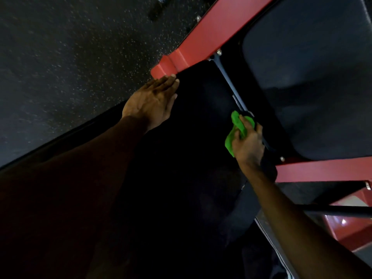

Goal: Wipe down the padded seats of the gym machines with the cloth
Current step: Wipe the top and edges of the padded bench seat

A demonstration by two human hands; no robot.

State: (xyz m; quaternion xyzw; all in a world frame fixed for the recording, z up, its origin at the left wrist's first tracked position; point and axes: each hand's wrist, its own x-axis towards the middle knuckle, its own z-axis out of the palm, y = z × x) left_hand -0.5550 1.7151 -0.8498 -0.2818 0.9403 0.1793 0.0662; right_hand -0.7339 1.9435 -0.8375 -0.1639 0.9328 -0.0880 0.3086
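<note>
A bunched bright green cloth [237, 127] is gripped by my right hand [249, 144], which holds it against the far edge of a black padded seat [201, 117] in the middle of the view. My left hand [153, 101] lies flat with straight fingers on the seat's left edge, its fingertips close to the end of a red frame bar [201, 43]. A second dark pad [312, 77], the backrest, fills the upper right. The near part of the seat is very dark and hard to make out.
Speckled black rubber floor [70, 57] covers the upper left. Another red frame bar [322, 172] runs to the right below the backrest, with a black rod [332, 210] and more red metal [352, 228] beneath it. A grey metal bracket [227, 81] sits between seat and backrest.
</note>
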